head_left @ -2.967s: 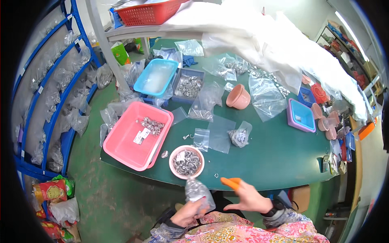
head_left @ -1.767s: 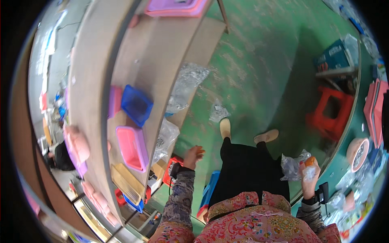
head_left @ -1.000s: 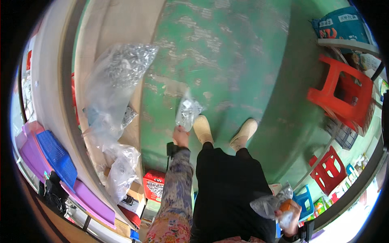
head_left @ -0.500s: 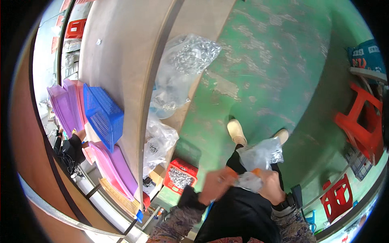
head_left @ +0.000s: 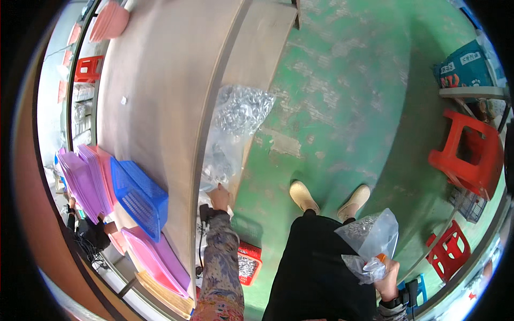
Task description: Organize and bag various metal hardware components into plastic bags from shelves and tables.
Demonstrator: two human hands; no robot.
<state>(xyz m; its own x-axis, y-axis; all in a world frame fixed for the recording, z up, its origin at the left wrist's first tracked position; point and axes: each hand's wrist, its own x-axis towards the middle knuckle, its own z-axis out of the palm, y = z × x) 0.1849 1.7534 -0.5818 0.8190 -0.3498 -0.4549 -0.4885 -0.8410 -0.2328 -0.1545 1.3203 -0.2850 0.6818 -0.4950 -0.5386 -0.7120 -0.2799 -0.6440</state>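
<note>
My right hand (head_left: 386, 281), at the lower right, is closed round the gathered neck of a clear plastic bag (head_left: 369, 232). Small shiny pieces show inside the bag, whose loose top end flares out below the fist. A bit of orange shows at that hand's thumb. My left hand (head_left: 218, 198) reaches forward to the lower shelf, its back toward me and its fingers bent out of sight. It is at the near end of a large clear bag (head_left: 235, 115) full of shiny silver pieces; whether it grips the plastic is hidden.
A long brown table (head_left: 155, 69) runs along the left, with a blue basket (head_left: 140, 195) and pink and purple trays (head_left: 158, 262) on it. Beneath my left arm stands a red basket (head_left: 257, 262) of silver pieces. Red stools (head_left: 471, 152) are at right, on the green floor (head_left: 332, 107).
My hands were together at the small bag in front of my lap. The left has let go and swung forward to the shelf; the right has carried the bag right and toward me.
</note>
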